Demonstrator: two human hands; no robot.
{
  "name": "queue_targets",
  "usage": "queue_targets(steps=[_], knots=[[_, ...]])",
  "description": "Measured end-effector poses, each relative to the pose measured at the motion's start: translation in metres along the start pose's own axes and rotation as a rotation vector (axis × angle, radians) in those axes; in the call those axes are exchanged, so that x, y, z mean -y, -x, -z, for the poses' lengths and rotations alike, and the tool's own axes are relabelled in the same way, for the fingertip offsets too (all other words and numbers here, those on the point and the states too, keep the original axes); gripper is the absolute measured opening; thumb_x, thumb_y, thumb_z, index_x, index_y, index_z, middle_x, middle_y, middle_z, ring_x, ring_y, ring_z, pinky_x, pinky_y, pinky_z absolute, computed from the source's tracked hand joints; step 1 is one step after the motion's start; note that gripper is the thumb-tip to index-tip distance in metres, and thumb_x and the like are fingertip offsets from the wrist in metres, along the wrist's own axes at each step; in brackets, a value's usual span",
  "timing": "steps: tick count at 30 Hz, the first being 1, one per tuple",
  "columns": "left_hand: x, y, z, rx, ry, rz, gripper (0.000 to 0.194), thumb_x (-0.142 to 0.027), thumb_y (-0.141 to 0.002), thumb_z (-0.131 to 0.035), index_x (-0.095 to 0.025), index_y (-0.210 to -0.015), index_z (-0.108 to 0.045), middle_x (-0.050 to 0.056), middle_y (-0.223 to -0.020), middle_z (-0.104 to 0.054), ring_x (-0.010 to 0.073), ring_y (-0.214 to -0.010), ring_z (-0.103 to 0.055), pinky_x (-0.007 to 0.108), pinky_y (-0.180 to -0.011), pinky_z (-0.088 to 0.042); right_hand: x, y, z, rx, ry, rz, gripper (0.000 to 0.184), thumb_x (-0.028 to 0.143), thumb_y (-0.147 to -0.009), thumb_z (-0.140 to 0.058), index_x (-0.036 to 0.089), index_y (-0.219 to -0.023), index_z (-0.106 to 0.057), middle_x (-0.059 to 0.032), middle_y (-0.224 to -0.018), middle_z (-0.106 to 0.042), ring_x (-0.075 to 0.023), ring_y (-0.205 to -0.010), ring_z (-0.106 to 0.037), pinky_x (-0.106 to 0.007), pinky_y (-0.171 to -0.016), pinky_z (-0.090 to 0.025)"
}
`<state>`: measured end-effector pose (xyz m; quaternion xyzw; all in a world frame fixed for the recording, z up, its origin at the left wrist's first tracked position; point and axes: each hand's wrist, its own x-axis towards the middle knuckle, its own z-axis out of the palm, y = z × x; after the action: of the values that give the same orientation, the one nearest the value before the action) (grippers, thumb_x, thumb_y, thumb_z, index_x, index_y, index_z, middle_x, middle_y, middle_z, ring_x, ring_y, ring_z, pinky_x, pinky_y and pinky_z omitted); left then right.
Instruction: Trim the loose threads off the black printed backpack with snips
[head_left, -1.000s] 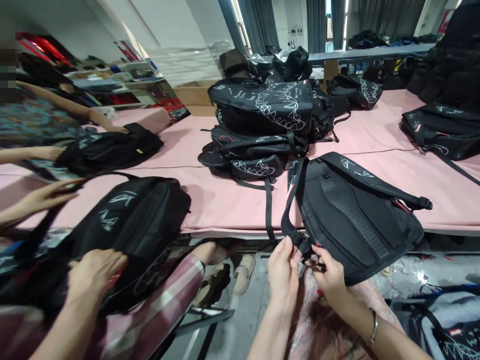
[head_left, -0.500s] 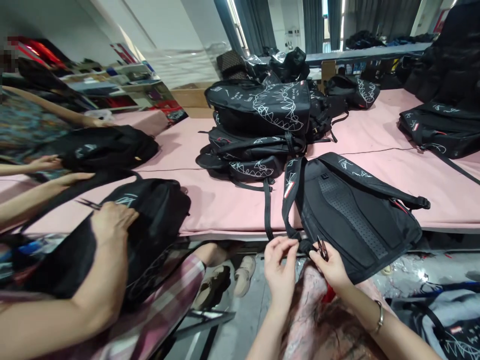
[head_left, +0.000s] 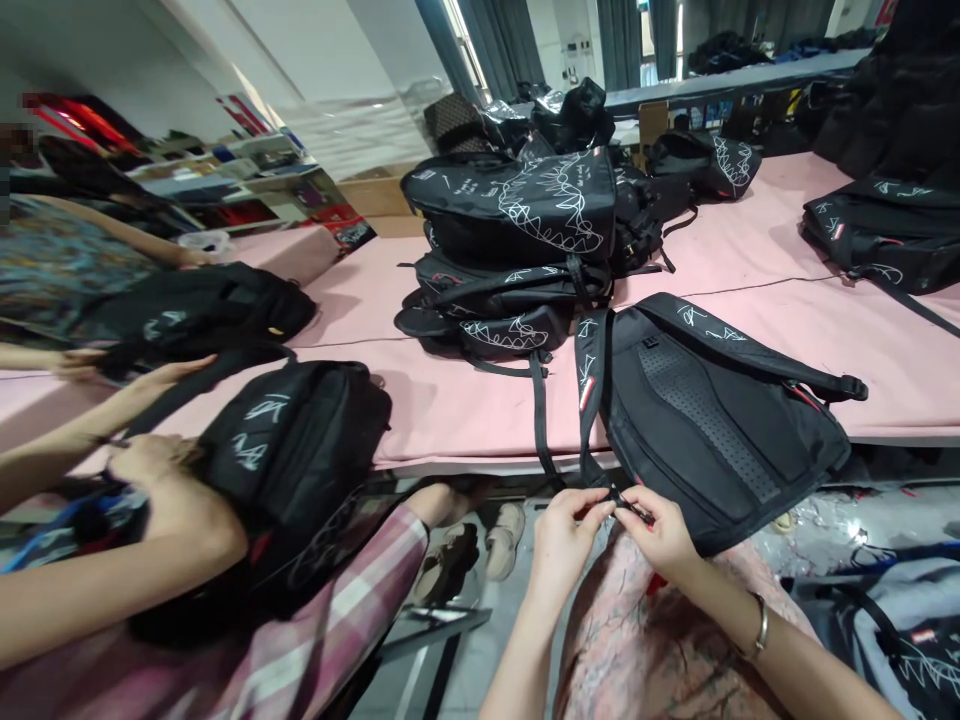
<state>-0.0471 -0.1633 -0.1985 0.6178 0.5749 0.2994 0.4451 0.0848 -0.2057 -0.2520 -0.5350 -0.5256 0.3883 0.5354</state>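
A black backpack (head_left: 667,440) lies on the pink-covered table in front of me, its padded back panel up and its lower corner over the front edge. My left hand (head_left: 564,540) is closed in a pinch on the lower end of the backpack's shoulder strap (head_left: 591,400), at the table edge. Close beside it, my right hand (head_left: 661,530) is closed around small dark thread snips (head_left: 634,510). Their tips point left, against the strap end between my hands. Fingers partly hide the blades, and whether they touch a thread is too small to tell.
Several black backpacks with white scribble prints are stacked (head_left: 517,220) behind mine. Another backpack (head_left: 885,235) lies at the right. To the left, a co-worker in a plaid garment handles a black backpack (head_left: 300,440); a second person is beyond. A grey-and-black bag (head_left: 892,620) is low right.
My right hand has turned the snips from pointing up to pointing left at the strap end, and my hands are closer together. The co-worker's near hand has moved left along their backpack.
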Motion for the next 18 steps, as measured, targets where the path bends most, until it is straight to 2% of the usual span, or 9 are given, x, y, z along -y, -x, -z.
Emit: queue_targets(steps=[4, 6, 9, 11, 14, 18], knots=[[0.002, -0.008, 0.001, 0.182, 0.317, 0.233, 0.013, -0.021, -0.058, -0.072, -0.013, -0.068, -0.071, 0.005, -0.060, -0.063, 0.0110, -0.050, -0.051, 0.019, -0.047, -0.040, 0.001, 0.003, 0.002, 0.037, 0.055, 0.053, 0.016, 0.028, -0.082, -0.048, 0.018, -0.076, -0.058, -0.0002, -0.067, -0.055, -0.0126, -0.059, -0.047, -0.022, -0.053, -0.037], [0.003, -0.011, 0.000, 0.177, 0.409, 0.265, 0.010, -0.017, -0.054, -0.074, -0.010, -0.058, -0.068, 0.002, -0.051, -0.058, 0.0076, -0.045, -0.044, 0.015, -0.042, -0.032, 0.000, 0.005, 0.002, 0.061, 0.089, 0.061, 0.013, 0.026, -0.081, -0.047, 0.019, -0.076, -0.057, 0.0008, -0.065, -0.053, -0.0123, -0.057, -0.046, -0.022, -0.052, -0.035], [0.006, -0.014, -0.008, 0.111, 0.498, 0.268, 0.018, -0.017, -0.051, -0.077, -0.010, -0.047, -0.061, -0.002, -0.046, -0.050, 0.0044, -0.045, -0.039, 0.013, -0.042, -0.026, 0.000, 0.007, 0.004, 0.090, 0.155, 0.056, 0.009, 0.021, -0.079, -0.045, 0.020, -0.077, -0.054, 0.0046, -0.056, -0.046, -0.0108, -0.049, -0.040, -0.022, -0.048, -0.031], [0.007, -0.013, -0.013, 0.079, 0.578, 0.286, 0.025, -0.024, -0.054, -0.077, -0.010, -0.048, -0.057, -0.004, -0.045, -0.045, 0.0030, -0.044, -0.035, 0.012, -0.042, -0.024, 0.002, 0.006, 0.006, 0.095, 0.196, 0.054, 0.006, 0.020, -0.078, -0.045, 0.020, -0.075, -0.051, 0.0063, -0.052, -0.041, -0.0103, -0.046, -0.038, -0.022, -0.047, -0.029], [0.004, -0.008, -0.015, 0.114, 0.710, 0.350, 0.036, -0.039, -0.055, -0.076, -0.011, -0.053, -0.054, -0.005, -0.046, -0.039, 0.0026, -0.042, -0.029, 0.014, -0.039, -0.020, 0.008, 0.004, 0.009, 0.081, 0.186, 0.028, 0.008, 0.024, -0.080, -0.046, 0.020, -0.073, -0.048, 0.0057, -0.056, -0.042, -0.0104, -0.049, -0.041, -0.021, -0.049, -0.030], [-0.007, -0.001, -0.010, 0.157, 0.850, 0.435, 0.040, -0.041, -0.052, -0.078, -0.011, -0.058, -0.052, -0.005, -0.050, -0.038, 0.0042, -0.044, -0.036, 0.014, -0.037, -0.021, 0.013, 0.002, 0.012, 0.067, 0.073, -0.033, 0.013, 0.030, -0.082, -0.048, 0.020, -0.074, -0.047, 0.0053, -0.058, -0.043, -0.0100, -0.052, -0.043, -0.020, -0.049, -0.033]])
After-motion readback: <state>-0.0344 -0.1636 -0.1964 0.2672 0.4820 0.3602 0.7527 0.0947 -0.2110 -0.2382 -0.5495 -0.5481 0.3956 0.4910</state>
